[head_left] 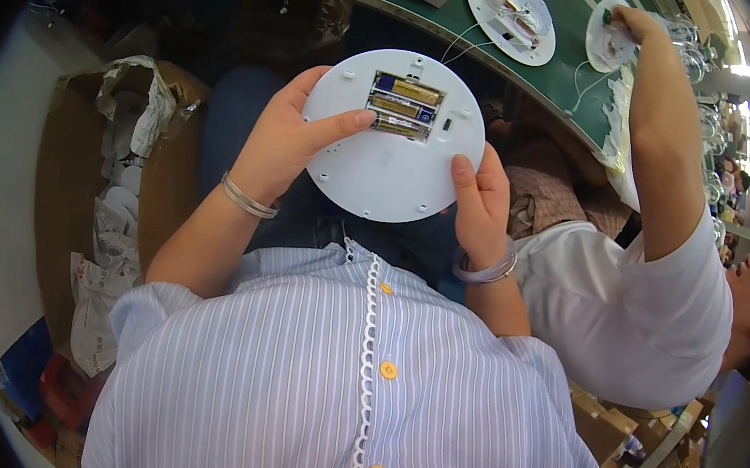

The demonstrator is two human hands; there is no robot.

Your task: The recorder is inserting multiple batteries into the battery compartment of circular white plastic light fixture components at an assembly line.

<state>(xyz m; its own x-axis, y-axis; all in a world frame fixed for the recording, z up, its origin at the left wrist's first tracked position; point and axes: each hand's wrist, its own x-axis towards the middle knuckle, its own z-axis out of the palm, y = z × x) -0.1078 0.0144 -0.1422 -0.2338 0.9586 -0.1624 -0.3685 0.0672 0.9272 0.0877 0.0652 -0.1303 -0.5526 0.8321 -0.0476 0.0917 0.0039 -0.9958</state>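
Observation:
A round white plastic disc (389,164) with an open battery bay is held flat over my lap by both hands. Three batteries (402,106) lie side by side in the bay near its far edge. My left hand (286,138) grips the disc's left rim, its thumb pressing on the nearest battery. My right hand (479,204) holds the lower right rim, thumb on top of the disc. Both wrists wear bangles.
A green workbench (538,77) curves across the top with other round white discs (511,17) on it. A co-worker in a white shirt (633,298) at my right reaches to one disc (611,41). A cardboard box (77,194) of crumpled wrapping stands at my left.

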